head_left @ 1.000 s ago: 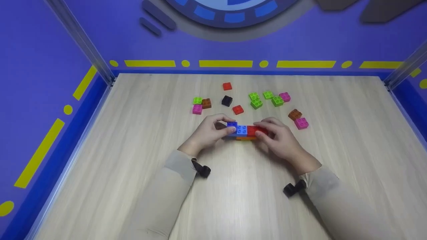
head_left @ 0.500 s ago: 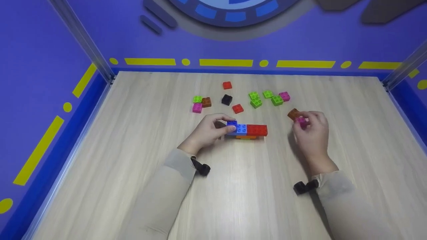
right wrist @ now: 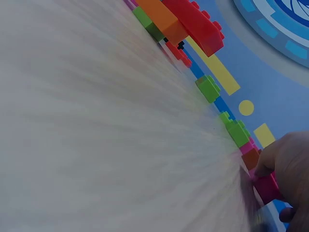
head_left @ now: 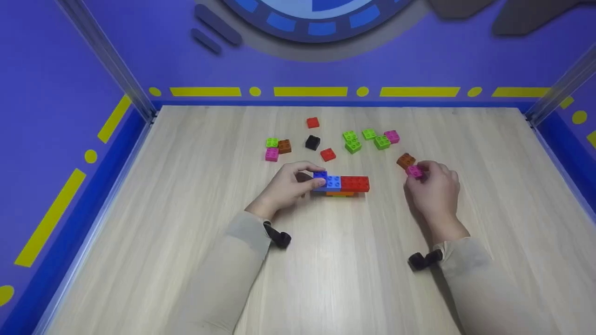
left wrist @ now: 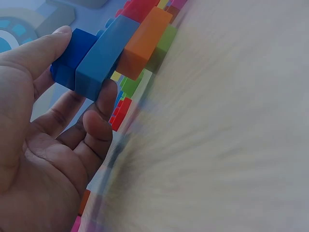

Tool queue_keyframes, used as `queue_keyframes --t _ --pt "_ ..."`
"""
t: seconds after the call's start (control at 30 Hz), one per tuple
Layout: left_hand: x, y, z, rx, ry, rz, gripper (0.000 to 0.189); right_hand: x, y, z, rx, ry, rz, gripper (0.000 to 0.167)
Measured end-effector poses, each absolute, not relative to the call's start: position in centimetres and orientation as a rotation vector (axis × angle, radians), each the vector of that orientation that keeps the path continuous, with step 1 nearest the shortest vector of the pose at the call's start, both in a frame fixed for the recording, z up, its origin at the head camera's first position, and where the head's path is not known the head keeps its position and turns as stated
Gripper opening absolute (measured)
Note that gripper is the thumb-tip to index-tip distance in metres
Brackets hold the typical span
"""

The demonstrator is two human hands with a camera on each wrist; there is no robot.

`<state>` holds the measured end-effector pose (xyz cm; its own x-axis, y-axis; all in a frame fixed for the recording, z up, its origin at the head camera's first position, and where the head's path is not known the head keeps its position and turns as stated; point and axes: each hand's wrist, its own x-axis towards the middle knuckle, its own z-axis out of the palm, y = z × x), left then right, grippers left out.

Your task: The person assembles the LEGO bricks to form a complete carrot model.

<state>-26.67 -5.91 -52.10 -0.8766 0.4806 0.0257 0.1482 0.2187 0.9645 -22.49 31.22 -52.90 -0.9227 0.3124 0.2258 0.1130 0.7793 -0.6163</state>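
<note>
My left hand (head_left: 286, 187) pinches the left end of a built block assembly, thumb and fingers on a small dark blue brick (left wrist: 72, 58). That brick sits on a longer light blue brick (left wrist: 106, 53), with a red brick (head_left: 355, 184) alongside. Below them an orange brick (left wrist: 144, 42) bridges the two, and a green brick (left wrist: 161, 49) is under the orange one. Over to the right, my right hand (head_left: 434, 188) pinches a pink brick (head_left: 414, 171) between thumb and fingers. A brown brick (head_left: 406, 161) lies right beside the pink one.
Behind the assembly lie a black brick (head_left: 313, 142) and two red bricks, the nearer red brick (head_left: 328, 154) just behind it. Several green bricks (head_left: 353, 145) are at the back right. A pink brick (head_left: 272, 154) sits in a cluster at left. A blue wall (head_left: 298, 70) bounds the table.
My right hand has let go of the red end of the assembly, moved right and taken hold of the pink brick. My left hand has kept its grip.
</note>
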Motion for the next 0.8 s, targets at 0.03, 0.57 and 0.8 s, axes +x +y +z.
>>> queue_keyframes --t 0.03,0.57,0.8 --pt "-26.7 -5.9 -52.1 0.591 2.217 1.705 0.035 -22.5 31.2 -52.9 -0.327 -2.654 0.896 0.041" --pt "-26.7 -6.1 -52.1 0.593 2.220 1.688 0.035 -22.7 29.6 -52.9 -0.014 -2.485 1.224 0.038" --pt "-26.6 -5.9 -52.0 0.584 2.223 1.682 0.035 -22.5 28.9 -53.0 0.142 -2.415 1.321 0.040"
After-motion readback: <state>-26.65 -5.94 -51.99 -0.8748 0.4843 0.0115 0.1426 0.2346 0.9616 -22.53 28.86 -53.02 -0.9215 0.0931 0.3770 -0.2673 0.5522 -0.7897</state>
